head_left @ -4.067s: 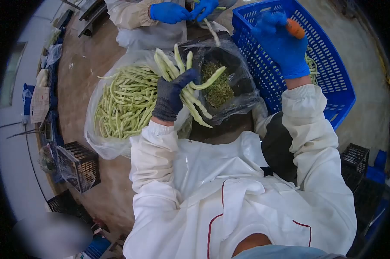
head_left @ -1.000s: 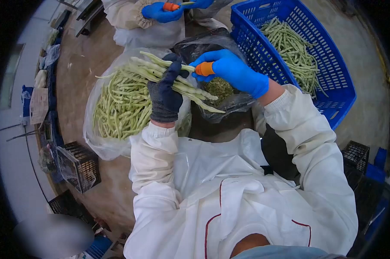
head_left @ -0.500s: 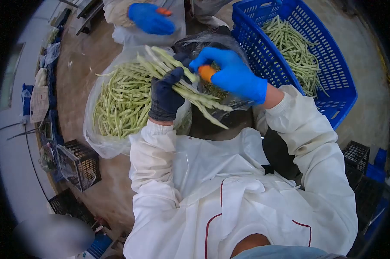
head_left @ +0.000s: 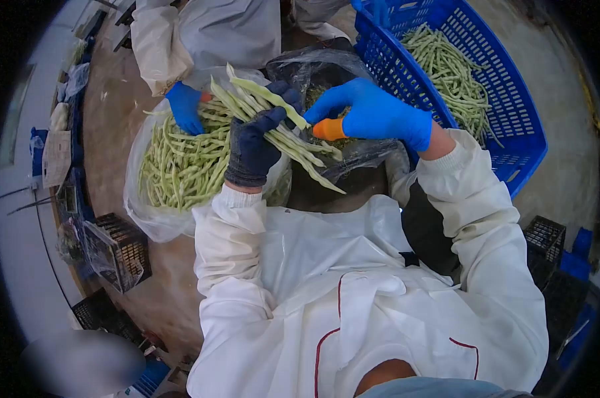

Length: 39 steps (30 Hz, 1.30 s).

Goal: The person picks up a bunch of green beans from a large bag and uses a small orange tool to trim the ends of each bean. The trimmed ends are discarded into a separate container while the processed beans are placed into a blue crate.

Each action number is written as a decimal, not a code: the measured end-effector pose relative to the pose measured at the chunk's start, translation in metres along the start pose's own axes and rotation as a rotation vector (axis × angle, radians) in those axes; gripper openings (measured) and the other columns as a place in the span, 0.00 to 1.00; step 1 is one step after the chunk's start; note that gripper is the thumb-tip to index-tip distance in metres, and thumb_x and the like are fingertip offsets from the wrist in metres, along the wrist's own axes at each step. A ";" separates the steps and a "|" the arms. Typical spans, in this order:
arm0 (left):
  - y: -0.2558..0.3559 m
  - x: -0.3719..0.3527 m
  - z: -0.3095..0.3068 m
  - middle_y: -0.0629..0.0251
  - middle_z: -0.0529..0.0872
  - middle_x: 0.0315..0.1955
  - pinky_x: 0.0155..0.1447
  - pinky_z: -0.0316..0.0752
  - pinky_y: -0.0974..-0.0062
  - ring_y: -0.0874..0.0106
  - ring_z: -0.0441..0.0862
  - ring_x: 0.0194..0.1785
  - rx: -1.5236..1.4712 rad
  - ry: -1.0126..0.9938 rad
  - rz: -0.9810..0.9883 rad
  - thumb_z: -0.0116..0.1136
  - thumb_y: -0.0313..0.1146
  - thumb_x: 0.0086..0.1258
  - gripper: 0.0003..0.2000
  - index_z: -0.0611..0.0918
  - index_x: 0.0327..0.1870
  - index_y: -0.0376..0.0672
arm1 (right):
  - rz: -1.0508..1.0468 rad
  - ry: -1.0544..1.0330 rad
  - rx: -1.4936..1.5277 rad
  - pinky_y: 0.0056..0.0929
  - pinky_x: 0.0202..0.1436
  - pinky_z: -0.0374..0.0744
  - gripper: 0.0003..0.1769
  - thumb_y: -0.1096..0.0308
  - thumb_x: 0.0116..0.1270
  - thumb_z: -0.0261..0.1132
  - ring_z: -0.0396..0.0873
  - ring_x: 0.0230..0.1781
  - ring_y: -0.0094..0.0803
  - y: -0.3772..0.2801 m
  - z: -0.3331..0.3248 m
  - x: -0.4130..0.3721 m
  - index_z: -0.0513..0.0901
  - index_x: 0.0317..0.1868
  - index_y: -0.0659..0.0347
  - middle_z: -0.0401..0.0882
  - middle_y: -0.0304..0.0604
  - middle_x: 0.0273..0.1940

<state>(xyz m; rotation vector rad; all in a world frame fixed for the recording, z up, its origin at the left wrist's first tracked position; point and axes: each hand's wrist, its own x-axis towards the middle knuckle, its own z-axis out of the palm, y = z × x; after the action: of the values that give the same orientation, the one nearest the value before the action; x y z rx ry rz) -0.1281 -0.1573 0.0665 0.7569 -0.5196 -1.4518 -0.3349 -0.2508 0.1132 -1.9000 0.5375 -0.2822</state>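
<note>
My left hand (head_left: 255, 147), in a dark glove, grips a bundle of pale green beans (head_left: 283, 136) that fans out to both sides. My right hand (head_left: 370, 114), in a blue glove with an orange cap (head_left: 329, 129) on the thumb, touches the bundle's right part with its fingertips. Both hands are above a dark plastic bag (head_left: 353, 156) with green trimmings inside. To the left lies a clear bag full of beans (head_left: 177, 166).
A blue crate (head_left: 512, 126) holding trimmed beans (head_left: 449, 73) stands at the right. A co-worker in a white coat reaches a blue-gloved hand (head_left: 184, 106) into the clear bag. Black crates (head_left: 117, 252) sit at the lower left and at the right (head_left: 545, 242).
My right hand came back from the blue crate to the bundle in my left hand. The co-worker's hand dropped from the top of the view into the clear bag.
</note>
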 end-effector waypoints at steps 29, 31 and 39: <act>-0.009 -0.009 0.034 0.60 0.86 0.36 0.41 0.79 0.75 0.72 0.84 0.38 0.428 -0.036 -0.279 0.65 0.21 0.54 0.19 0.80 0.50 0.32 | 0.016 0.240 0.093 0.29 0.45 0.78 0.14 0.68 0.63 0.65 0.78 0.38 0.22 0.017 -0.007 0.013 0.85 0.48 0.61 0.86 0.41 0.38; -0.006 -0.008 0.033 0.61 0.86 0.35 0.39 0.78 0.77 0.73 0.83 0.36 0.489 -0.007 -0.269 0.65 0.22 0.54 0.18 0.81 0.48 0.32 | -0.100 0.381 0.200 0.28 0.43 0.77 0.13 0.67 0.63 0.66 0.76 0.35 0.20 0.022 -0.033 0.010 0.85 0.47 0.62 0.85 0.39 0.36; 0.035 -0.020 0.002 0.55 0.86 0.40 0.43 0.77 0.77 0.70 0.83 0.38 0.483 0.138 -0.051 0.62 0.25 0.59 0.19 0.79 0.51 0.27 | 0.482 0.762 -1.218 0.42 0.48 0.79 0.18 0.59 0.60 0.65 0.82 0.45 0.48 0.080 -0.125 -0.063 0.84 0.46 0.63 0.84 0.53 0.42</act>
<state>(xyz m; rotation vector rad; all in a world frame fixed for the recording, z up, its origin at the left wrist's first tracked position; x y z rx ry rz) -0.1070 -0.1391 0.0956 1.2503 -0.7606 -1.3208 -0.4630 -0.3468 0.0908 -2.6548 1.9903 -0.4006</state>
